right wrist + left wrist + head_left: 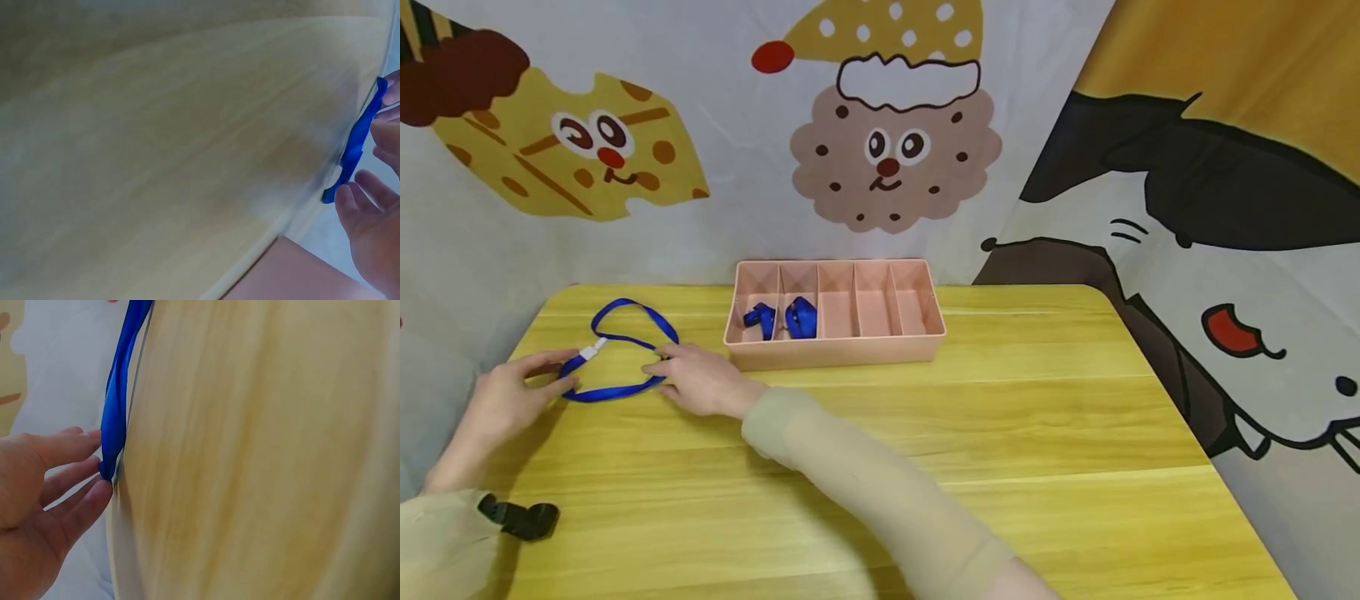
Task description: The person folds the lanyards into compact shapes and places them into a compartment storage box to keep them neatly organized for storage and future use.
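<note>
A blue lanyard (625,350) is lying in a loose loop on the yellow wooden table (970,433), to the left of the pink tray (835,346) and near the table's left edge. A small white clasp (593,350) is joining the strap on the side of the loop farthest from the tray.

The left hand (512,400) is resting on the table at the end of the loop farthest from the tray, its fingers stretched out and relaxed, with the fingertips touching the strap just below the clasp. In the left wrist view the left hand's fingers (69,481) are lying nearly straight against the lanyard (119,406), not curled round it.

The right hand (700,379) is reaching across the body to the side of the loop nearest the tray, and its fingertips are pressing on the strap there. In the right wrist view the right hand (375,212) appears to be closing thumb and fingers about the lanyard (355,147), but the picture is blurred, so I cannot tell whether it is pinching the strap or only touching it.

The tray is standing at the back of the table, split into five narrow compartments. Two more folded blue lanyards (781,318) are lying in the two compartments nearest the loop. A black strap (520,517) is showing at the left wrist.
</note>
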The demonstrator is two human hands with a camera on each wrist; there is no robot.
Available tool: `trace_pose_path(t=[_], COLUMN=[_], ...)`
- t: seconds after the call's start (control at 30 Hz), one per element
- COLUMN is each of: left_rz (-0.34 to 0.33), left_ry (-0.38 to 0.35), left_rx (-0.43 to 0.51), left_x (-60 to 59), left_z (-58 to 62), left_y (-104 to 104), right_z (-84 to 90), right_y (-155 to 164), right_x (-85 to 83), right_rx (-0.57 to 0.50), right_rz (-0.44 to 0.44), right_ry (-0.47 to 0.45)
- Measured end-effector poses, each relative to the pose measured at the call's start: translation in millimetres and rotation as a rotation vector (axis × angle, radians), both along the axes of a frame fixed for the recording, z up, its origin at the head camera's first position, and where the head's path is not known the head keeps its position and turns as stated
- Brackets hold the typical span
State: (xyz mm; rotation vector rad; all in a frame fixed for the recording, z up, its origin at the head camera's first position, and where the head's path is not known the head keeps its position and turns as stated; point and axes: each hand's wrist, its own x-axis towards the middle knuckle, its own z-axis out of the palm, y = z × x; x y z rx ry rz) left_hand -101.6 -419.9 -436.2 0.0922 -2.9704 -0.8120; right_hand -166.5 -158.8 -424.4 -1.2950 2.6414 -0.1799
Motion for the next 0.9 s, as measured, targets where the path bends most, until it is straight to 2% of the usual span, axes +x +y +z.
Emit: trace_pose_path(t=[0.27,0.57,0.7,0.9], left_rz=[-0.059,-0.144,-0.202,-0.326], left_ry=[-0.006,0.038,0.032,0.047], left_rx=[-0.034,-0.021,-0.033,-0.054], left_x=[-5.7,-1.2,6.8,14.4], left_z=[0.5,-3.4,-2.4,2.5], left_y=[7,15,31,71], right_z=[-10.1,-3.1,-0.1,3.5], right_y=[-1,17,37,78], right_x=[-3.2,-0.4,6.2,17.4], right_rx=[-0.046,-0.067,-0.07,-0.064], right_rz=[0.006,0.084,0.104,0.124], right_ry=[-0.028,-0.086,-0.11,-0.098])
